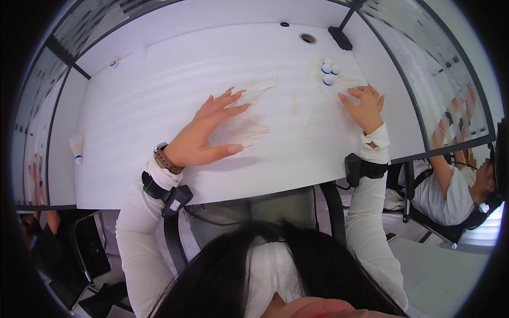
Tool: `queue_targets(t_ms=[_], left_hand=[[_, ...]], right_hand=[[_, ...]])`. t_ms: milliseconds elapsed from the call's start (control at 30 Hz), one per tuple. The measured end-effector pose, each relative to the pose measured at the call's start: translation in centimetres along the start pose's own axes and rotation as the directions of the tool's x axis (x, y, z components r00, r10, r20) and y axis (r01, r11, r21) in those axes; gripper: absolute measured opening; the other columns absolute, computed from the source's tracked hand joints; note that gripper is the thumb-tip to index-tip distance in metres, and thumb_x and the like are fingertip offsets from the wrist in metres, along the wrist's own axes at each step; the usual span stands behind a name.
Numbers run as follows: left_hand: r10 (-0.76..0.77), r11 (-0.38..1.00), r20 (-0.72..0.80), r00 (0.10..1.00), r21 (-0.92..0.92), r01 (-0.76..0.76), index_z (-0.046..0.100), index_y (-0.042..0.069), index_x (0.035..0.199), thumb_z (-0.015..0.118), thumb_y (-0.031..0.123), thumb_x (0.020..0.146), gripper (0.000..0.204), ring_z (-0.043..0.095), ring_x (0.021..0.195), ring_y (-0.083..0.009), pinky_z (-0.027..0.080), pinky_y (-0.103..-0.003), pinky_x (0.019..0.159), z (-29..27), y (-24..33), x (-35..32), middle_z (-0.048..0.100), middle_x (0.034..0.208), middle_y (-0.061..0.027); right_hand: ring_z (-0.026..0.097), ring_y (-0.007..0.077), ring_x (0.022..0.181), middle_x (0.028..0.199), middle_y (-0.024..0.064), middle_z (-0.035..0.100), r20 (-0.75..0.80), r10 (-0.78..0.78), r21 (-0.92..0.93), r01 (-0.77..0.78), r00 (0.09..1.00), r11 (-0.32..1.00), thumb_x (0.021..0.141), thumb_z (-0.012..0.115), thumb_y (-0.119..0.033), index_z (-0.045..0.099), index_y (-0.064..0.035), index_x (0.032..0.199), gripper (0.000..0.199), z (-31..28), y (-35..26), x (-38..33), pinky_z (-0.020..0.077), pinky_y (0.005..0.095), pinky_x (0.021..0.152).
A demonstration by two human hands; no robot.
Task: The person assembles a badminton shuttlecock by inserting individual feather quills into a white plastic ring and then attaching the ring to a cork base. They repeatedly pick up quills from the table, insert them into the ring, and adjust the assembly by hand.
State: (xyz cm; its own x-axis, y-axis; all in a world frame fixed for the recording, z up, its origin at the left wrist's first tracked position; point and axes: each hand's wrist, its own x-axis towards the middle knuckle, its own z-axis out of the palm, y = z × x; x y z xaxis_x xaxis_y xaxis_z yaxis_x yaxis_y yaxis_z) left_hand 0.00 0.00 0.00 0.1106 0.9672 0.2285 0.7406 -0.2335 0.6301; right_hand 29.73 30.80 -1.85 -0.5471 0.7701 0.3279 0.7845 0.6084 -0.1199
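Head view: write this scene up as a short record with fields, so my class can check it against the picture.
Surface: white desk
Left hand: fingers spread, near thin pale strands
Left wrist: wristwatch with brown strap
Right hand: partly curled, near blue-banded shuttlecock heads; grip unclear
Desk's left edge: one shuttlecock
Far side: round hole

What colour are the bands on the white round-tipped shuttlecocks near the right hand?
Blue; the head view shows these shuttlecocks best.
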Motion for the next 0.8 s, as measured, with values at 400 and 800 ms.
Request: queue_targets(t_ms=[400, 800], left_hand=[[0.004, 0.996, -0.144, 0.990, 0.091, 0.009, 0.050, 0.012, 0.144, 0.075, 0.039, 0.084, 0.071, 0.015, 0.152, -0.0391, 0.005, -0.059, 0.120, 0.8, 0.6, -0.2, 0.033, 0.159, -0.0165], [0.029, 0.997, -0.208, 0.978, -0.066, -0.044, 0.054, 0.014, 0.141, 0.080, 0.028, 0.080, 0.067, 0.057, 0.119, -0.0288, 0.027, -0.054, 0.115, 0.8, 0.4, -0.3, 0.064, 0.121, -0.0090]], right_hand=[[0.045, 0.0361, 0.137, 0.126, 0.0054, 0.064, -0.229, -0.218, 0.159, 0.257, 0.949, 0.953, 0.085, 0.078, -0.028, 0.067, -0.0139, 0.117, 0.037, -6.0, -3.7, -4.0, 0.0120, 0.0665, 0.114], [0.036, 0.0360, 0.145, 0.147, 0.0163, 0.047, 0.133, -0.783, 0.737, 0.468, 0.608, 0.488, 0.083, 0.078, -0.014, 0.051, -0.0024, 0.141, 0.065, -8.7, -16.6, -7.7, 0.0200, 0.0567, 0.118]])
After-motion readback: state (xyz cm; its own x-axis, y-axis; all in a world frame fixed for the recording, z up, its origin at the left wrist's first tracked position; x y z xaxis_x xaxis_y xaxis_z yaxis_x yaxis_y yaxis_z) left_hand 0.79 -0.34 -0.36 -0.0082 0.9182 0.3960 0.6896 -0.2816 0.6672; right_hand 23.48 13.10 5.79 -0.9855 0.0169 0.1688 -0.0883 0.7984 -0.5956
